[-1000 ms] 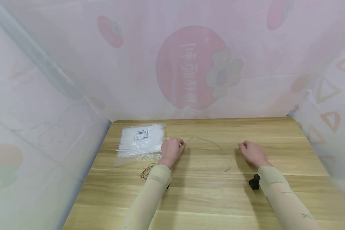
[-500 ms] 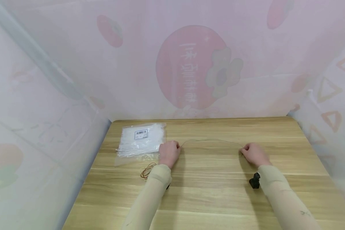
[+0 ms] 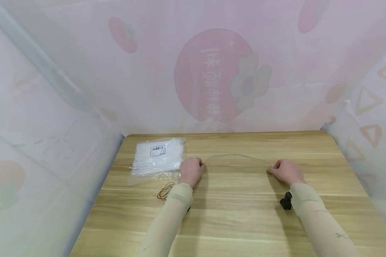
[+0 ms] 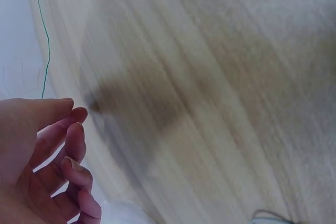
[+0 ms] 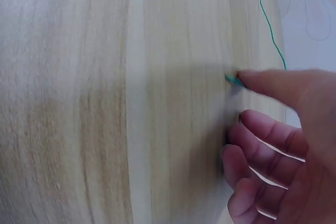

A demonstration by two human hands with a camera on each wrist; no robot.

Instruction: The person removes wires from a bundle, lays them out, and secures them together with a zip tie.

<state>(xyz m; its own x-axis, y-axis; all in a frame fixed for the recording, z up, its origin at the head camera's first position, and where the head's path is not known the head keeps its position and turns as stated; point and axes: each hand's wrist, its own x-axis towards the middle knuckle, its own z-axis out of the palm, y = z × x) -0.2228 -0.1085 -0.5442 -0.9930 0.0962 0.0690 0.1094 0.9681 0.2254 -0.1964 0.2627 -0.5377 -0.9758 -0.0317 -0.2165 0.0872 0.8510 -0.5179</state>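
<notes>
A thin green cord arcs between my two hands over the wooden table. My left hand holds one end of it at the tips of thumb and index finger. In the left wrist view the green cord runs up from behind the thumb, and the other fingers curl loosely. On the right, my right hand holds the other end, low over the wood. The right wrist view shows a short green cord end poking out past the thumb tip, with the remaining fingers bent and spread below.
A clear bag of long white plastic strips, with a barcode label, lies beside my left hand. Nearer my left sleeve is a loose bundle of brown cord, partly covered by the forearm. A printed pink curtain closes off the table's far edge.
The cord's loose end, which curled down mid-table one second ago, is now in my right hand, so the cord spans both hands. Both hands have barely shifted.
</notes>
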